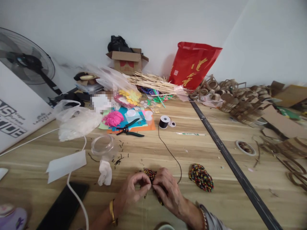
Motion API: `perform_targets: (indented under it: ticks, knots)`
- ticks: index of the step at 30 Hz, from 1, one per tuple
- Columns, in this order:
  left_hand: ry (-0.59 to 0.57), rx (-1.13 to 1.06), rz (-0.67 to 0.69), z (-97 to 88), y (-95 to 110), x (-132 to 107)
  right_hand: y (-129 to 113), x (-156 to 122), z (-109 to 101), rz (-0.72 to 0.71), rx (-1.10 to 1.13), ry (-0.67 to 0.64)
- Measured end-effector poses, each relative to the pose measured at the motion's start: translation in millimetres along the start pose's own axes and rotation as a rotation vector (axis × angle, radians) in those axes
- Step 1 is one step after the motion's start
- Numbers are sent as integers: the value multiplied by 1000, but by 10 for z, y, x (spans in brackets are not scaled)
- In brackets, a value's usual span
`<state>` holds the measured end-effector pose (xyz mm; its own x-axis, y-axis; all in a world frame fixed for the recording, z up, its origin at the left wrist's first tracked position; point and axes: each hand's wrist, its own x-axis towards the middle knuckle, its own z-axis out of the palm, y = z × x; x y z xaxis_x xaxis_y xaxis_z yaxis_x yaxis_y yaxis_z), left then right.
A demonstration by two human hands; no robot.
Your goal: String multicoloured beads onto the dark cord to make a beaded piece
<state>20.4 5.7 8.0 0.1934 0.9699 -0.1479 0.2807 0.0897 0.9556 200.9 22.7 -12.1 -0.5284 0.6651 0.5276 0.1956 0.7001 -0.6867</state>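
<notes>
Both hands meet at the front middle of the table, thumbs and forefingers pinched tip to tip. My left hand (134, 188) and my right hand (169, 193) are closed on a thin dark cord (169, 145); the exact bit between the fingertips is mostly hidden. From a white-ended spool (164, 122) the cord curves down to my right hand. Multicoloured beads (150, 173) lie just behind the fingertips, and a few show below them. To the right of my right hand rests a coiled heap of strung beads (201, 178).
Dark-handled cutters (130, 130) lie on coloured sheets beside pink yarn (113, 118). Left are a clear round container (103, 145), crumpled tissue (105, 172), a white cable (76, 195) and a black phone-like slab (64, 206). Small woven baskets (247, 105) crowd the right.
</notes>
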Motion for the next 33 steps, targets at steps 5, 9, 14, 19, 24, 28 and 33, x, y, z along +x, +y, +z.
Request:
perform_targets:
  ticks: [5,9,14,19,24,28,33]
  knots:
    - [-22,-36,-21,-5,28,-2,9,3,-6,-7,-22,2]
    - [-27,-46,-23,-2,5,-4,10,-4,-12,-10,-18,-13]
    - [-59,-89,-29,-6,-24,11,10,-17,-14,3,9,2]
    - [-67,-103,-47,-5,-39,13,17,-27,-27,18,25,-25]
    - [-48,-102,-19,-4,-76,3,-4,-10,-32,20,13,-11]
    - [-43,-100,-16,-6,-85,6,-26,5,-34,19,15,10]
    - [-26,-146,-29,-25,-51,17,1,-15,-29,44,46,51]
